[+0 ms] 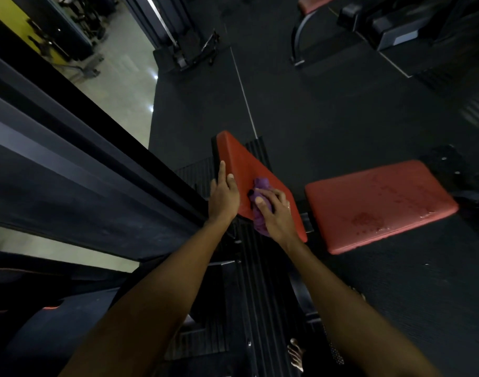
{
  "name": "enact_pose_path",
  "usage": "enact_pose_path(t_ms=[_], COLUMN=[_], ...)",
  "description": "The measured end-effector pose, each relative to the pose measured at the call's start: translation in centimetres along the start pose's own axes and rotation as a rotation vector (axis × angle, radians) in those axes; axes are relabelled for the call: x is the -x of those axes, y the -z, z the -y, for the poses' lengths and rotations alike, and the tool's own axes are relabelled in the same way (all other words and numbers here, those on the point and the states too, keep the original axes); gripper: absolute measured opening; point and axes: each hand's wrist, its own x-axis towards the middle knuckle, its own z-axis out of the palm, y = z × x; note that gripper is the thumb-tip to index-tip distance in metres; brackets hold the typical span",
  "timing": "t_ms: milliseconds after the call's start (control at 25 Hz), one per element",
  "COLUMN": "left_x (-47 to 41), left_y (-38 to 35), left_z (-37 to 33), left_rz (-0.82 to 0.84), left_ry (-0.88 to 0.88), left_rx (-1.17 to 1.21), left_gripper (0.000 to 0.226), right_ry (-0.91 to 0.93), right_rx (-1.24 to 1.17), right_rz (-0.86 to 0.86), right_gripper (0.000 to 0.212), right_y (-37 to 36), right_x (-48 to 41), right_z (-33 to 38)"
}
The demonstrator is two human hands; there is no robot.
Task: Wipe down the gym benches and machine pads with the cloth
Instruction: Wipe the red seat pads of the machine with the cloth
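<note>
Here my right grip [275,213] clenches the cloth [261,184] on the pad [241,161], whose length runs ahead of it; my left grip [223,195], fingers straight, rests on the pad's edge.

A gym: red padded benches [380,205], black rubber flooring [328,110].

There are three red pads: the tilted pad [241,164], the flat pad [380,205], the far pad [314,2]. One purple cloth [261,183]. Two hands: left hand [223,197], right hand [276,213].
</note>
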Motion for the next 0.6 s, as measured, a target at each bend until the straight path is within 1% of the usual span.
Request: enact_pose_path(t_ms=[80,160,240,320,400,520,600], left_x=[0.2,0.4,0.1,-0.7,-1.3,-2.2,-3.0], left_y=[0.2,0.7,1.0,1.1,1.1,1.2,1.1], left_z=[-0.1,-0.2,-0.4,-0.4,-0.6,-0.9,-1.1], left_rz=[0.022,0.037,0.036,0.034,0.053,0.107,0.171], left_ry=[-0.023,-0.094,-0.195,-0.302,-0.375,-0.466,-0.515], left_rx=[-0.117,-0.22,-0.316,-0.48,-0.636,-0.81,-0.873], left_gripper=[0.054,0.056,0.054,0.054,0.056,0.059,0.06], right_ry=[-0.126,-0.248,-0.403,-0.547,-0.541,-0.39,-0.277], right_rx=[-0.038,-0.076,-0.182,-0.268,-0.261,-0.142,-0.144], right_rz=[-0.105,-0.143,-0.175,-0.27,-0.265,-0.128,-0.092], right_gripper=[0.035,0.036,0.035,0.036,0.038,0.03,0.024], right_y=[-0.2,0.2,1.2,1.8,1.8,1.3,1.1], right_x=[0.0,-0.3,-1.9,-4.7,-7.1,-6.4,-3.8], right_z=[-2.7,-4.2,-3.4,-1.7,0.6,3.9,3.2])
